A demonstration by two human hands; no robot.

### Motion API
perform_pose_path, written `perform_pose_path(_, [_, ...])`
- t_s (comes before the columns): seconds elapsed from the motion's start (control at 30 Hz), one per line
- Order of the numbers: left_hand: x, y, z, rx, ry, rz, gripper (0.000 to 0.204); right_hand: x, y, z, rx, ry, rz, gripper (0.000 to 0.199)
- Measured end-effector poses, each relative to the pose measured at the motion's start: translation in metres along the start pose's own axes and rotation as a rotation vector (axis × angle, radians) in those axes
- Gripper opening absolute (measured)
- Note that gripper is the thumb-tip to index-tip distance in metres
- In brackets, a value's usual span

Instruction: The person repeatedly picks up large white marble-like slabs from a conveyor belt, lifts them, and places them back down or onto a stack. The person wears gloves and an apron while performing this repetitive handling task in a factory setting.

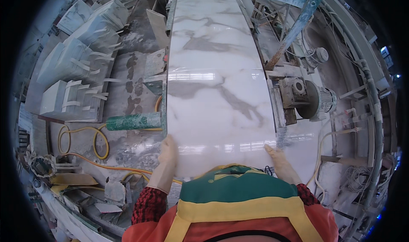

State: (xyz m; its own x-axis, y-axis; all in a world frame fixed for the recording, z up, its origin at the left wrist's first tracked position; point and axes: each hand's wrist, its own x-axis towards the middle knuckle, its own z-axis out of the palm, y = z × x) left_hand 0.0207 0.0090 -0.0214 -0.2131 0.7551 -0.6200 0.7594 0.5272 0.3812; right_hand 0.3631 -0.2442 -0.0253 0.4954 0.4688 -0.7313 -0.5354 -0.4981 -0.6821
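On the marble slab (pixel 217 84), both hands (pixel 169 150).

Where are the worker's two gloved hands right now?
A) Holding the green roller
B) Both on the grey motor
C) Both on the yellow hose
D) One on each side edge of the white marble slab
D: the left hand and right hand each grip an edge of the white marble slab.

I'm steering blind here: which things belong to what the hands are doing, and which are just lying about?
In hand:
marble slab
left hand on its left edge
right hand on its right edge

Lying about:
yellow hose
green roller
stacked slabs
motor
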Motion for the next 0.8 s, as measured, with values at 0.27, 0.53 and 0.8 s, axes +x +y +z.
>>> perform_pose_path(0.27, [0.015,-0.005,0.007,-0.007,-0.040,0.006,0.076,-0.001,-0.006,0.000,-0.067,-0.046,0.015,0.051])
perform_pose_path(0.53, [0.030,-0.010,0.013,-0.371,0.233,0.655,0.060,0.018,-0.010,-0.002,-0.276,0.101,-0.209,0.075])
perform_pose_path(0.8, [0.045,0.077,0.006,0.416,0.273,1.293,0.071,0.080,-0.057,0.077,-1.454,0.075,-1.037,0.083])
